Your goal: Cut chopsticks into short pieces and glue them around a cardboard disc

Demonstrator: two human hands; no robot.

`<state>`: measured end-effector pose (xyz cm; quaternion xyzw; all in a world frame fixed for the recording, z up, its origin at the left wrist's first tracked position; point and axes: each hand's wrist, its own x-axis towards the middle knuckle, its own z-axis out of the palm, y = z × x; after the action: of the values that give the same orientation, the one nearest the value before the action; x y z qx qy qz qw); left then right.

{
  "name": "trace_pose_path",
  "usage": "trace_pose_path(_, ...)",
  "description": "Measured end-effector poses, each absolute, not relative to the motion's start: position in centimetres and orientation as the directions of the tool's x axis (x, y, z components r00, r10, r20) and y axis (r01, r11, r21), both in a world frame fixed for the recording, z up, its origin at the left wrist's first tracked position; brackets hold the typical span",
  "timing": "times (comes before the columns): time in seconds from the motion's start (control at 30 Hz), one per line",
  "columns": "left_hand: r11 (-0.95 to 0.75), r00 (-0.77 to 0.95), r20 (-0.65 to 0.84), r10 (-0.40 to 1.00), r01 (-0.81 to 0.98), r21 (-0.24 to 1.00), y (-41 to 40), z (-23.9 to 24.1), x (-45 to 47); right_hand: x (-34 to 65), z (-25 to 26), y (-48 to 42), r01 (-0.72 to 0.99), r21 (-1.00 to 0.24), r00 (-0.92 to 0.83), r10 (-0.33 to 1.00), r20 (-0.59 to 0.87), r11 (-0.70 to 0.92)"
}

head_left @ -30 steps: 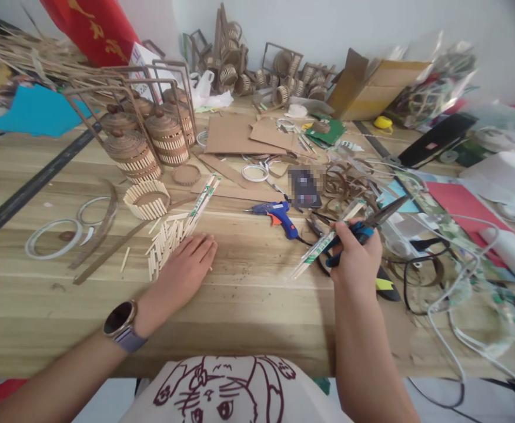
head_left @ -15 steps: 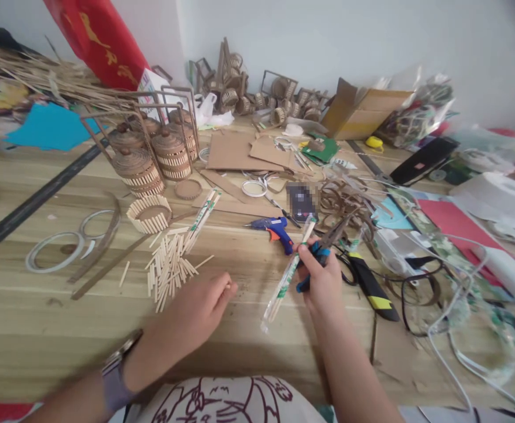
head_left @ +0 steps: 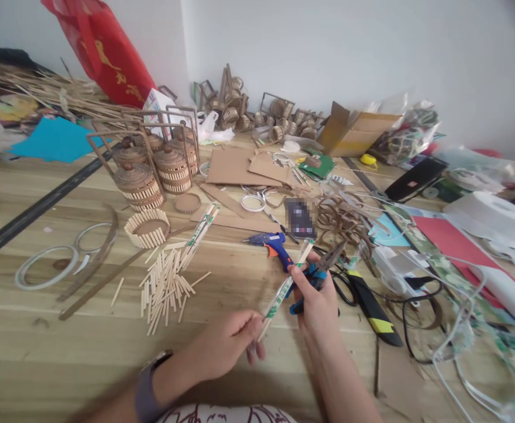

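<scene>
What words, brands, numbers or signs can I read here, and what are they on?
None can be quoted with certainty.
Red bag: large gold characters, too blurred to read.
Wrapper held in the hands: green print, too small and blurred.
Wrapper on the table: green print, also too small and blurred.
White box: coloured marks, too blurred.
Dark device: pixelated, nothing legible.

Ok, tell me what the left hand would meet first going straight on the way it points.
The wrapped chopsticks: the left hand appears to touch their near end. Past them, the right hand with the pliers seems next, though depth is unclear.
</scene>
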<state>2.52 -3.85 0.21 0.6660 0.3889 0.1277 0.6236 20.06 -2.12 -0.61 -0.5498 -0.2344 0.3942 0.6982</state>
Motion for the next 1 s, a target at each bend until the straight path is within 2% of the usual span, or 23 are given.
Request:
trace_pose_path(0.1, 0.125, 0.663, -0.375, 0.648, 0.393, 0.911, -4.0, 0.0, 2.6, 20.1, -0.3, -2.1, -0.320, -0.945, 0.578, 0.804, -0.139, 0.066)
trace_pose_path(0.33, -0.055, 0.625, -0.270, 0.732, 0.450, 0.891, -4.1, -0.4, 2.1, 21.1, 0.1, -1.7, -0.307, -0.942, 0.661, 0.742, -0.110, 0.134)
trace_pose_path(0.43, -0.080, 0.612, -0.237, 0.755, 0.445, 0.892, -4.1, -0.6, 1.9, 21.0, -0.8, -1.9, -0.259, -0.958, 0.643, 0.762, -0.074, 0.125)
trace_pose_path(0.53, -0.081, 0.576, -0.199, 0.793, 0.424, 0.902, -4.2, -0.9, 2.0, 19.7, -1.8, -2.8, -0.144, -0.988, 0.595, 0.802, -0.045, 0.051)
trace_pose_path(0.63, -0.060, 0.529, -0.166, 0.832, 0.384, 0.922, -4.3, -1.2, 2.2, 17.3, -2.1, -4.0, -0.013, -0.999, 0.400, 0.915, -0.053, -0.053)
trace_pose_path(0.73, -0.034, 0.506, -0.165, 0.846, 0.361, 0.932, -4.3, -1.2, 2.3, 16.1, -1.5, -4.6, 0.047, -0.997, 0.192, 0.980, -0.049, -0.059)
trace_pose_path(0.83, -0.016, 0.528, -0.171, 0.832, 0.331, 0.944, -4.0, -0.9, 2.1, 17.1, -0.5, -4.2, 0.146, -0.988, 0.096, 0.995, -0.028, -0.042)
trace_pose_path(0.9, 0.007, 0.457, -0.159, 0.875, 0.316, 0.949, -3.6, -0.7, 1.8, 18.4, 0.3, -3.8, 0.265, -0.964, -0.011, 1.000, -0.026, -0.022)
trace_pose_path(1.0, 0.117, 0.267, -0.187, 0.945, 0.257, 0.959, -3.0, -0.7, 1.4, 19.5, 1.6, -3.7, 0.462, -0.885, -0.298, 0.950, -0.093, 0.058)
